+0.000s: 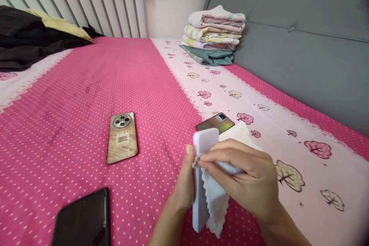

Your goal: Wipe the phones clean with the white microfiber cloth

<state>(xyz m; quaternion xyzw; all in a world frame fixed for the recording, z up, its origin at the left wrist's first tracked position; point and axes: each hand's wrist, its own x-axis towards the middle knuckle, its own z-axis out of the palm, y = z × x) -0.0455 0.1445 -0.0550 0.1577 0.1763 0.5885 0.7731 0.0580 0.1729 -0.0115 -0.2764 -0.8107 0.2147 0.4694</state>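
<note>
My left hand [184,184] grips a phone in a pale lilac case [198,207], held up on its edge above the bed; most of its fingers are hidden behind the phone. With thumb and forefinger pinched, my right hand [245,173] presses a bunched corner of a white cloth [217,200] against the phone's narrow side. The cloth has a zigzag edge and hangs down beside the case. Just beyond the hands lies a gold-brown phone [215,123], back up, partly covered by the held phone and a white piece of cloth.
A gold phone with a round camera ring [122,140] lies at left. Nearer me is a black phone [83,219], screen up. Folded clothes [215,32] are stacked by the grey headboard [305,42]. Dark clothing [20,42] lies far left, before a radiator [106,4].
</note>
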